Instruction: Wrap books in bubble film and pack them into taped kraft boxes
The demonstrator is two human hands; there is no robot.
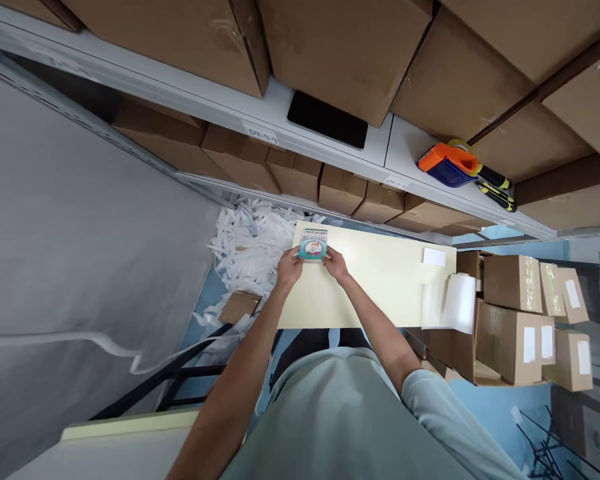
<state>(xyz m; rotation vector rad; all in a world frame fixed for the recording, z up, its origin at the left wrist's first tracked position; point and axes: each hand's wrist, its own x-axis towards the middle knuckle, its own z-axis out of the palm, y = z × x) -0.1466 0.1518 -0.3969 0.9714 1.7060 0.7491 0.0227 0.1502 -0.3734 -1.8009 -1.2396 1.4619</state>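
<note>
A small book with a teal and white cover, a round picture on its front, is held by both hands over the left end of a pale yellow table. My left hand grips its left edge, fingers closed on it. On the opposite edge, my right hand has its thumb and fingers closed on the cover's lower right side. The print on the cover is too small to read.
A white roll and a white paper slip lie at the table's right end. Taped cartons are stacked beyond. White paper strips heap on the left floor. A shelf ahead carries boxes, a black phone and an orange-blue tape dispenser.
</note>
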